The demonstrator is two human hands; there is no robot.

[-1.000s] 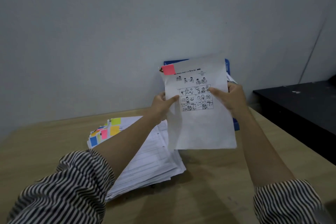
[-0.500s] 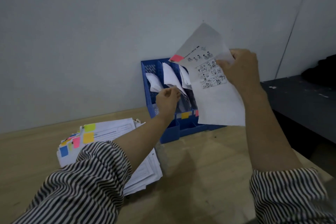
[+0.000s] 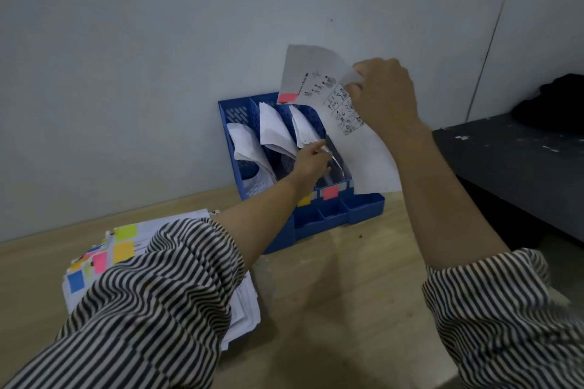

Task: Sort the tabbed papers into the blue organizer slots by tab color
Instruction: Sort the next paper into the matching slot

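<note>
Since half a second ago, the left hand (image 3: 311, 161) has reached deeper into the blue organizer (image 3: 363, 213), and the right hand (image 3: 384, 95) has carried the pink-tabbed sheet (image 3: 366, 148) lower, over the organizer's right side.

Count: one sheet in the air, one organizer, one loose stack of papers (image 3: 132, 243), two hands.

The right hand's fingers are curled round the sheet's upper edge and crumple it there; the sheet hangs tilted, its pink tab (image 3: 287, 97) at the upper left corner, its lower edge just above the organizer's right end. The left hand's fingers are extended into the slot marked by a pink label (image 3: 330, 192) and touch the papers there; whether they pinch any cannot be told.

The organizer stands against the grey wall (image 3: 158, 57) on the wooden desk (image 3: 331, 309). It is rigid plastic with perforated upright dividers and low open trays along the front. White sheets lean, curled, in three slots. A yellow label (image 3: 304, 200) sits left of the pink one, partly hidden by the left forearm.

The stack lies flat at the left, carrying yellow, pink and blue tabs; the striped left sleeve (image 3: 151, 309) covers its near half. A dark surface (image 3: 518, 167) adjoins the desk at right.
</note>
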